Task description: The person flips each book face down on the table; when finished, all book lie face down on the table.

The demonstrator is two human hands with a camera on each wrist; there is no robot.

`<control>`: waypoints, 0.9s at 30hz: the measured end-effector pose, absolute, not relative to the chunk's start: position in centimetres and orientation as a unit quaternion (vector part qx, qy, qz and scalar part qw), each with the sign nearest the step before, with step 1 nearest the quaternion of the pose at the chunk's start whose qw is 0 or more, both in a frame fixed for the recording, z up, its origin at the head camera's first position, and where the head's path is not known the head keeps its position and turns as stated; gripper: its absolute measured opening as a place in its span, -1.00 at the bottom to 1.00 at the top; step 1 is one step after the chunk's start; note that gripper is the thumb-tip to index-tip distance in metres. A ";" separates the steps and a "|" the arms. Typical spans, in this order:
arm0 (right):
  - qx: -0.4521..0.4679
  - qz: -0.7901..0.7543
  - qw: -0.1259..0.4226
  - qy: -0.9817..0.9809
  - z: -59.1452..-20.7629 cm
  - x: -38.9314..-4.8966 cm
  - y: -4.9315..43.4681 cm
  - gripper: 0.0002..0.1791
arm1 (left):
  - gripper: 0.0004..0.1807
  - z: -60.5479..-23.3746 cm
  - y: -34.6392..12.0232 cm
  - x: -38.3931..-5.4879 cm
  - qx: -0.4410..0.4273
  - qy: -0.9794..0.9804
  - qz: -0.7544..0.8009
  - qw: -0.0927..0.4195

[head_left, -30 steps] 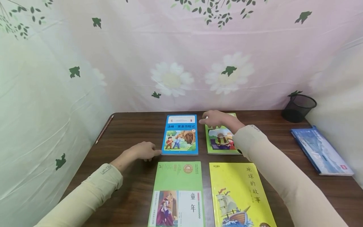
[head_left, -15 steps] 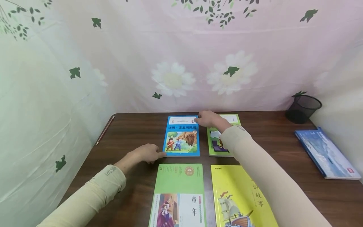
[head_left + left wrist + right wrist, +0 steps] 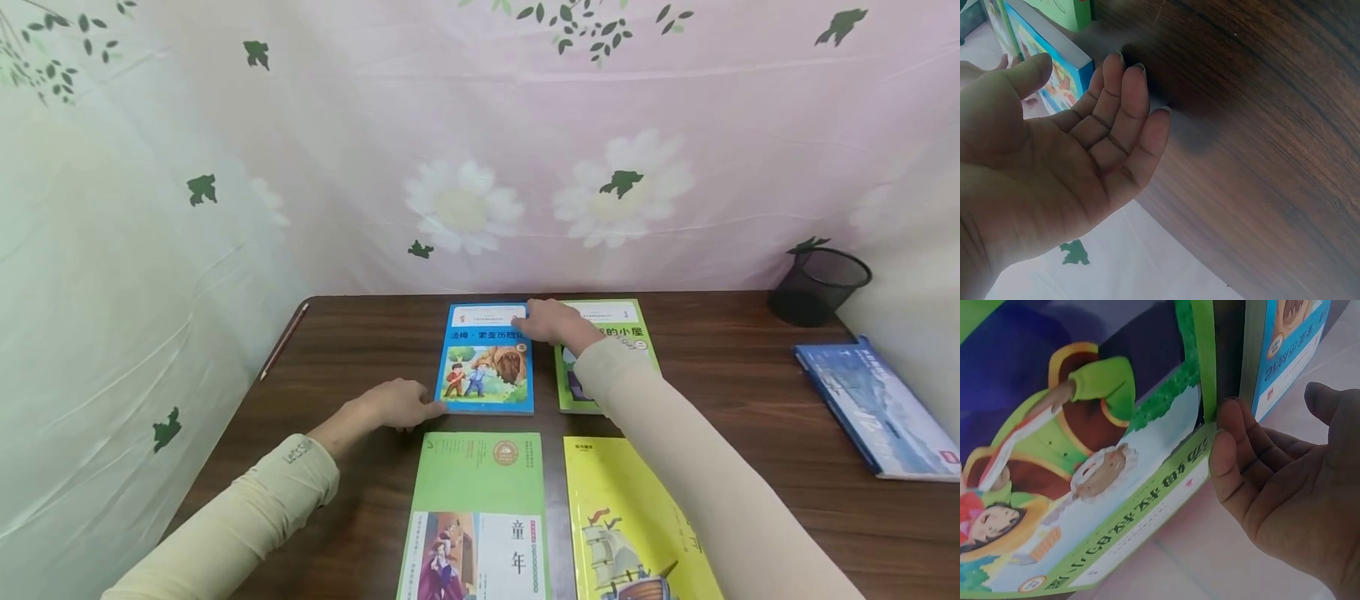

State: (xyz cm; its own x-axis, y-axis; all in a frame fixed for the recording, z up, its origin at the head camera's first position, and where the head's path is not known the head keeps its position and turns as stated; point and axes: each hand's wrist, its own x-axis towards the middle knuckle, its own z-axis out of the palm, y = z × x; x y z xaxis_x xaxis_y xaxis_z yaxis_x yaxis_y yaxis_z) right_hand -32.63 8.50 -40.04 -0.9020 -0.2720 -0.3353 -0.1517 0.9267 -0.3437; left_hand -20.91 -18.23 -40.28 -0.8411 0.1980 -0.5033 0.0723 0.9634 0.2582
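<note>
Brightly blue-bordered, illustrated book (image 3: 486, 358)

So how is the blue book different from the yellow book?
The blue book shows two people; the yellow book shows a sailing ship. The blue book lies at the back; the yellow book lies nearer. A sleeve partly hides the yellow book, not the blue book. Both lie face up.

Head cam: forward-down over table (image 3: 360, 342). Wrist cams: close-up, facing left hand (image 3: 1063, 147) and right hand (image 3: 1297, 490). Blue book (image 3: 486, 371) in all three.
</note>
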 end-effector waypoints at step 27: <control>-0.063 -0.190 0.205 0.958 -40.5 -32.8 7.1 -0.25 | -0.55 -40.0 -17.5 -20.8 0.071 0.955 0.106 0.269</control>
